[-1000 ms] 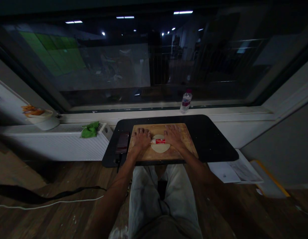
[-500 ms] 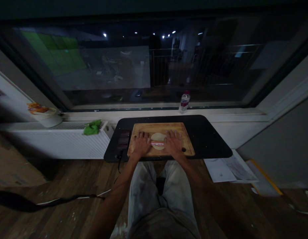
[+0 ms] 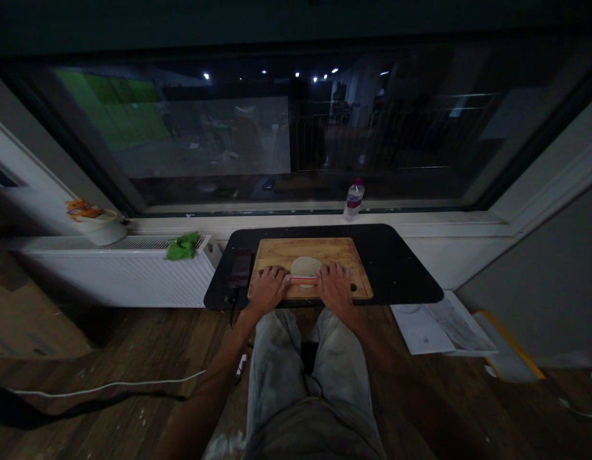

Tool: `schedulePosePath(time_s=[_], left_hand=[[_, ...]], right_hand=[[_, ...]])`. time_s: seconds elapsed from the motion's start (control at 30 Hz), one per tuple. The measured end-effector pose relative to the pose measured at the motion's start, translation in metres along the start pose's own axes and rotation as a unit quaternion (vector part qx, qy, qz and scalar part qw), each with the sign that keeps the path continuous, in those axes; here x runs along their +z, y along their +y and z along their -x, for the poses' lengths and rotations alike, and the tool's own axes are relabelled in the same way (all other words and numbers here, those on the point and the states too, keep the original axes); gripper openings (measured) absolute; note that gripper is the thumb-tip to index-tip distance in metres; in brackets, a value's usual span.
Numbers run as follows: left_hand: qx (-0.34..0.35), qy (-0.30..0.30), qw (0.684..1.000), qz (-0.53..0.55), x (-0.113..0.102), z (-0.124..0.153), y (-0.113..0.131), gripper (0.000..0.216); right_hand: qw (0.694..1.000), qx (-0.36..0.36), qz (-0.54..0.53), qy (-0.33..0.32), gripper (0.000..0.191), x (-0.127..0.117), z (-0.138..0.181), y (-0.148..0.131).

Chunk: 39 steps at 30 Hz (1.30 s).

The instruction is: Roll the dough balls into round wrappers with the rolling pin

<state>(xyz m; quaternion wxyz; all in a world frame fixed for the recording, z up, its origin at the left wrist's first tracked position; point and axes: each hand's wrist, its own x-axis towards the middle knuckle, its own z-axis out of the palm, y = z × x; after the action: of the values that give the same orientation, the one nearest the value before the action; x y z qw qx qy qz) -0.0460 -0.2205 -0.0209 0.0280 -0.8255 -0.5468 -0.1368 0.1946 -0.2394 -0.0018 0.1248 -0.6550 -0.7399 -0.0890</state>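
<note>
A flat round of dough lies on a wooden cutting board. Across its near part runs a rolling pin, of which only a white and red middle shows. My left hand covers the pin's left end, its fingers curled over it. Over the right end bends my right hand, palm down. Both hands are close to the board's near edge and hide the pin's ends.
Under the board is a black tabletop, with a dark device and cable at its left. A bottle stands on the windowsill. On the radiator lie a green cloth and a white tub. Papers sit lower right.
Both hands have drawn the rolling pin slightly toward me, from the middle of the dough to its near part. My fingers are more curled than before. The view has shifted slightly.
</note>
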Motion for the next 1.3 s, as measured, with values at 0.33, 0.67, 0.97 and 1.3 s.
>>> schedulePosePath(time_s=[0.33, 0.67, 0.97, 1.3], left_hand=[[-0.006, -0.029, 1.0, 0.003, -0.008, -0.01, 0.013, 0.036], [-0.083, -0.037, 0.996, -0.004, -0.011, -0.024, 0.03, 0.036], [-0.085, -0.031, 0.996, -0.023, -0.009, -0.04, 0.03, 0.039], [-0.114, -0.037, 0.993, -0.007, 0.001, -0.07, 0.02, 0.045]], right_hand=[[1.0, -0.026, 0.012, 0.001, 0.043, 0.004, -0.001, 0.025], [0.999, -0.021, 0.023, -0.019, 0.033, -0.003, -0.003, 0.025], [0.999, -0.013, 0.023, -0.021, 0.035, -0.008, -0.018, 0.024], [0.999, 0.007, -0.003, -0.045, 0.051, -0.002, -0.055, 0.03]])
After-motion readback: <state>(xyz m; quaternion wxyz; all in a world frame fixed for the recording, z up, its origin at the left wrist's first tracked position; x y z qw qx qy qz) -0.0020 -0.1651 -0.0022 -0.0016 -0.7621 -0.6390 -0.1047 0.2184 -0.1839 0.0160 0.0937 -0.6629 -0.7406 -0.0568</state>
